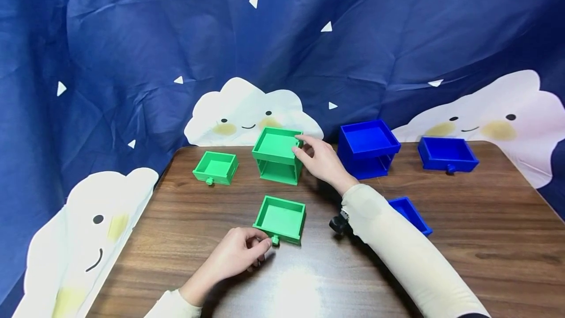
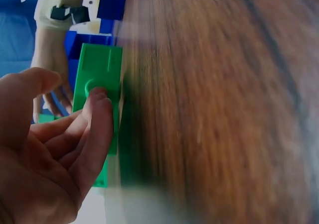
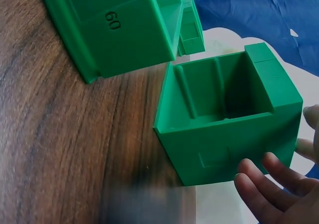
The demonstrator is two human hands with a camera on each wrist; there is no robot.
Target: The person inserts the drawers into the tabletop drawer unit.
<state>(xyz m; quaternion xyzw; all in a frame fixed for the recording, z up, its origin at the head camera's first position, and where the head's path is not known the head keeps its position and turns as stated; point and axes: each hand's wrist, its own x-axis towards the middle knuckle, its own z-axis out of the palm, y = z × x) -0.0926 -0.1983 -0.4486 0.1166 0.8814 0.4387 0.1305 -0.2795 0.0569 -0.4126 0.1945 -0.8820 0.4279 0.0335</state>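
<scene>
A green drawer (image 1: 280,216) with a round knob (image 1: 275,240) lies on the table. My left hand (image 1: 240,253) is at its front; in the left wrist view, the fingertips (image 2: 99,92) touch the knob, with the thumb apart from it. Behind the drawer stands a green cabinet frame (image 1: 277,146) with an open front and a shallow tray top. My right hand (image 1: 321,161) rests against the cabinet's right side near the upper edge. In the right wrist view its fingers (image 3: 264,189) lie loosely against the side wall.
Another small green drawer (image 1: 216,167) sits to the left. On the right stand a blue cabinet frame (image 1: 370,139) and a blue drawer (image 1: 448,153). A second blue drawer (image 1: 408,212) is partly hidden by the right sleeve. A blue curtain (image 1: 282,38) hangs behind the wooden table (image 1: 176,225).
</scene>
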